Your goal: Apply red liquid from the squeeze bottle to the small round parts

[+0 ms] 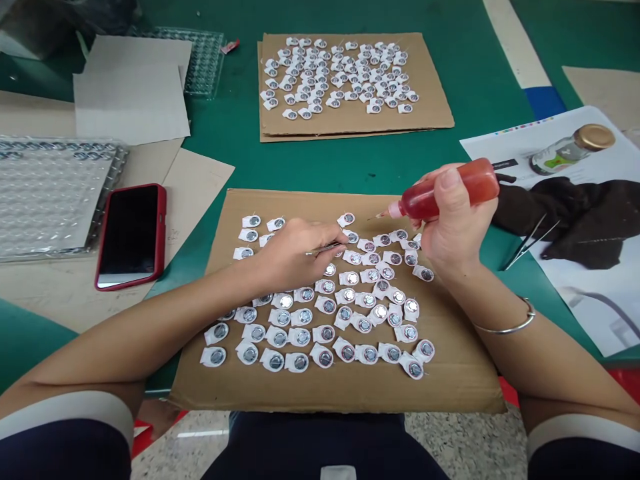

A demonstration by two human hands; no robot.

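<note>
Work is centred on the flat brown cardboard sheet (300,395) nearest the person, which serves here as the reference; on it lie many small white tabs with round silver discs (321,356), set out in loose, uneven rows. The right hand (453,223), above the sheet's upper right part, has its fingers and thumb clamped on a translucent squeeze bottle of red liquid (475,181), held tilted with its thin needle tip (378,215) pointing left, just beside the topmost tab near the sheet's far edge. Whether the tip touches anything cannot be told. The left hand (295,250), over the sheet's upper middle, has thumb and fingers together on a slim metal tool (324,249); its working end is hidden near the tabs. In this inspector's judgement, the step in hand is close work on individual tabs, tool and bottle being used jointly. The next move calls for a steady needle, controlled pressure on the bottle, and a left forearm kept off the tabs beneath it. Beyond the sheet's far edge, a second brown cardboard sheet (350,125) bears similar tabs, more crowded; neither hand is near it.
</note>
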